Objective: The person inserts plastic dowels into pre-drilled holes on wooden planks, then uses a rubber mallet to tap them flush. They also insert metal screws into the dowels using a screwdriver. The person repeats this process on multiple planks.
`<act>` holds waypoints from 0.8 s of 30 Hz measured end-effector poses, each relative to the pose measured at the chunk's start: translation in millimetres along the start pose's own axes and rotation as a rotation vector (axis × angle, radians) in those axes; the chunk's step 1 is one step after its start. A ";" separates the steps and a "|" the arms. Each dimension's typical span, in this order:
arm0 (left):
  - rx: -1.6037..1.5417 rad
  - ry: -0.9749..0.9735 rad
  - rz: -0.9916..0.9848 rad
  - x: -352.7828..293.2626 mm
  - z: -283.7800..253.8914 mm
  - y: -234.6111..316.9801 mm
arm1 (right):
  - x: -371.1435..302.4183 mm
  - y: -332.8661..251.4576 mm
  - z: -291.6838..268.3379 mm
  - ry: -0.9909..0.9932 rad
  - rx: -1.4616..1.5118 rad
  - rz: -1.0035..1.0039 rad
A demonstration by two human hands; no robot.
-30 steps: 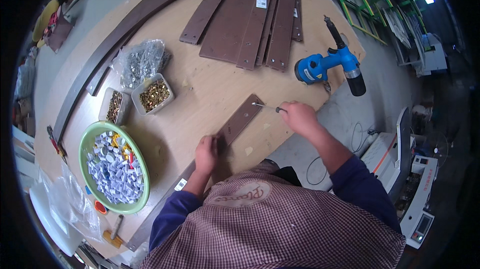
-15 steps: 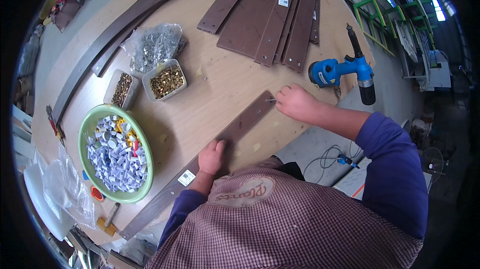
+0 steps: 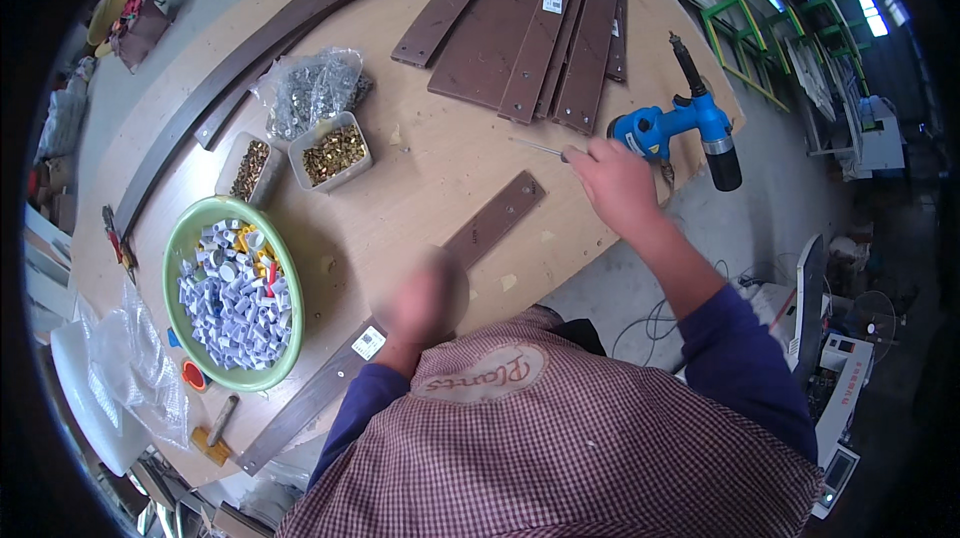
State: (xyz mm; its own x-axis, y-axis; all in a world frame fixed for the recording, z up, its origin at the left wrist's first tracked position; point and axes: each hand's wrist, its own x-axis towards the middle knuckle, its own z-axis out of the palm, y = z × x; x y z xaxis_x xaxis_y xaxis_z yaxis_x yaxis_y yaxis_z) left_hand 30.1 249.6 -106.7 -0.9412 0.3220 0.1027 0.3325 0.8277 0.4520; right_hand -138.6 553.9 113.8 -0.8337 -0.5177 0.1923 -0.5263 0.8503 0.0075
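Observation:
A long brown board (image 3: 492, 221) lies slantwise along the near side of the table, with holes at its far end and a white label lower down. My left hand (image 3: 418, 300) is over the middle of this board; a blurred patch covers its fingers, so their grip cannot be made out. Above and to the right of the board's far end, my right hand (image 3: 617, 183) is closed on a thin metal rod (image 3: 538, 146) that looks like a slim screwdriver. The rod's tip points left, clear of the board. Just beyond that hand lies a blue power riveter (image 3: 680, 123).
A green basin (image 3: 292, 338) of white and yellow plastic pieces stands left. Beyond it are two tubs of brass fittings (image 3: 335, 153) and a clear bag of metal parts (image 3: 308, 93). More brown boards (image 3: 480, 68) lie at the back; a mallet (image 3: 218, 433) lies near left.
My right hand has lifted off the board's far end and moved up and right, bringing the thin rod with it. The left hand stays over the board.

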 end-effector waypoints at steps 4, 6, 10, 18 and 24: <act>-0.122 -0.145 -0.138 9.6 -15.9 7.1 | -51.6 -43.7 42.9 -0.078 0.399 0.422; -0.165 -0.166 -0.214 16.6 -25.6 9.1 | -72.3 -77.6 76.0 -0.124 0.613 0.505; -0.326 -0.265 -0.443 16.8 -40.8 9.0 | -56.8 -114.5 117.5 -0.059 0.727 0.376; -0.423 0.104 -0.549 -139.4 -55.0 8.7 | 10.7 -134.9 119.1 -0.302 0.423 -0.315; -0.767 0.167 -1.203 -224.1 -66.5 5.7 | -22.7 -157.4 140.5 -0.450 0.356 -0.423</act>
State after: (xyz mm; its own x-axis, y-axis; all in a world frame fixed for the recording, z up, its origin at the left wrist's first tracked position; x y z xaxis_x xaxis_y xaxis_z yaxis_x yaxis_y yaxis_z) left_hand 238.9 151.7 -68.2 -0.6356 -0.4837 -0.6017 -0.7193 0.0881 0.6890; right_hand -60.3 418.5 -29.6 -0.4933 -0.8509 -0.1806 -0.7788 0.5245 -0.3440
